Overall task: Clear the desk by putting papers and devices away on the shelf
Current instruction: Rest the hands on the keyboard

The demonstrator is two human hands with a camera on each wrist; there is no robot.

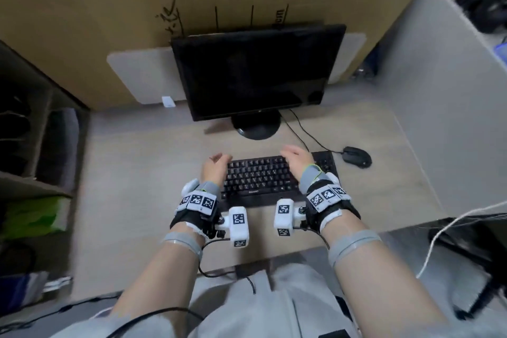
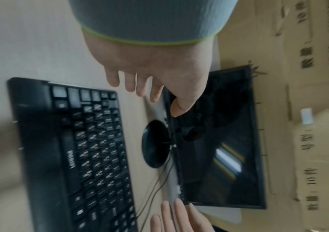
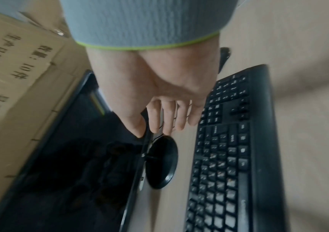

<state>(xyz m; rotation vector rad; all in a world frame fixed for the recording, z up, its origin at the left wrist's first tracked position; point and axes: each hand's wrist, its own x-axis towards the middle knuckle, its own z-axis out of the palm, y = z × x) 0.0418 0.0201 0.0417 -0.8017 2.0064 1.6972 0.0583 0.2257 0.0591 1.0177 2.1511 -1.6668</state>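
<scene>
A black keyboard (image 1: 263,177) lies on the wooden desk (image 1: 142,173) in front of a dark monitor (image 1: 255,74) on a round stand. A black wired mouse (image 1: 357,156) sits to the keyboard's right. My left hand (image 1: 218,163) hovers at the keyboard's left end with relaxed fingers and holds nothing. My right hand (image 1: 296,158) hovers over the keyboard's right part, also empty, fingers loosely extended. In the left wrist view the left hand (image 2: 149,81) hangs above the keyboard (image 2: 76,149). In the right wrist view the right hand (image 3: 159,113) hangs between the keyboard (image 3: 229,149) and the monitor (image 3: 70,157).
A shelf unit (image 1: 30,151) stands at the left with a green bag (image 1: 33,217) in it. Cardboard sheets (image 1: 137,8) line the back and a grey partition (image 1: 439,90) closes the right side. Cables run from the monitor stand (image 1: 256,126) to the mouse.
</scene>
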